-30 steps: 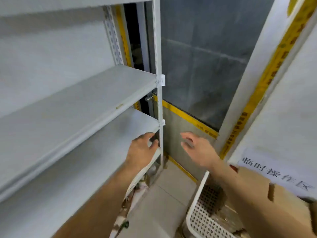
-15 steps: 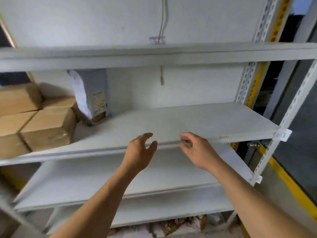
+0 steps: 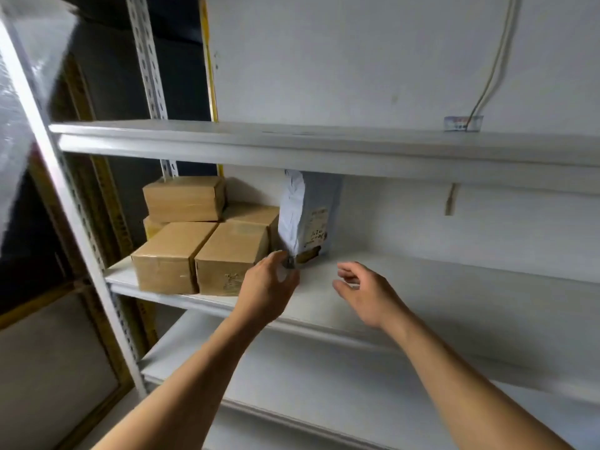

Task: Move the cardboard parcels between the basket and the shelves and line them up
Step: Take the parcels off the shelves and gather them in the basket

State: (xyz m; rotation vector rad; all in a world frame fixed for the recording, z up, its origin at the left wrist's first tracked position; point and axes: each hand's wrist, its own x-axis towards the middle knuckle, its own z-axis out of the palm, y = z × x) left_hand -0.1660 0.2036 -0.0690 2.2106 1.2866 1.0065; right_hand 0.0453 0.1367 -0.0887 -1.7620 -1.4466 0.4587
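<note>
On the middle shelf (image 3: pixel 406 287), 5 stiff, likely light cardboard parcels (image 3: pixel 198 245) sit left of a soft upright grey mailer (image 3: pixel 306 216); both the left hand (image 3: pixel 268 287) and right hand (image 3: pixel 367 292) hover unclenched, holding nothing; grasp a parcel by opposite side faces.

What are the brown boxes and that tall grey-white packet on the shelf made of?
The brown boxes look like matte cardboard, sealed with shiny tape. The tall packet seems to be crinkly plastic mailer film with a paper label. The shelf is probably painted metal.
</note>
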